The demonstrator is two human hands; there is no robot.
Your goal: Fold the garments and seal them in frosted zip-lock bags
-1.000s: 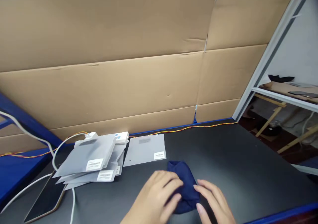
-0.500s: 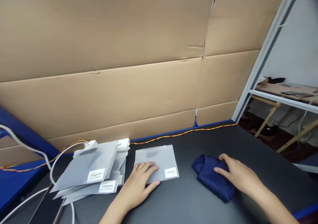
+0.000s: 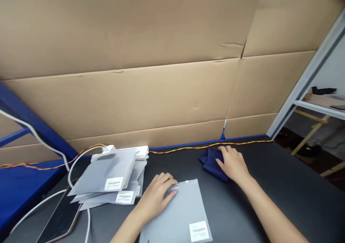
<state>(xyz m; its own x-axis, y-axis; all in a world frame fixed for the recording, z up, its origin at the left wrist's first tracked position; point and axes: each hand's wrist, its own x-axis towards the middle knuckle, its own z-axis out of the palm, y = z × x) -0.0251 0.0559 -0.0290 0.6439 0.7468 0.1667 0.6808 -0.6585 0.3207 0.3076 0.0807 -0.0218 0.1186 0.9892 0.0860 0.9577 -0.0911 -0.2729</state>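
A frosted plastic bag (image 3: 179, 214) with a white barcode label and a slider closure lies flat at the front centre of the black table. My left hand (image 3: 157, 196) is on its upper left corner, thumb and fingers closed at the slider edge. Farther back on the right, a folded dark blue cloth (image 3: 214, 164) rests on the table. My right hand (image 3: 233, 162) lies over the cloth's right side, fingers spread loosely across it. To the left sits a stack of similar labelled frosted bags (image 3: 107, 174).
A white power strip (image 3: 142, 152) with a plug stands behind the stack. White cables and a phone (image 3: 60, 214) are at the left. A red and yellow wire (image 3: 188, 148) runs along the cardboard wall (image 3: 151, 99). A grey metal post (image 3: 304, 77) rises at the right.
The frosted bag has come nearer, with my left hand now at its slider edge. The blue cloth and my right hand have moved back and left. The view has shifted.
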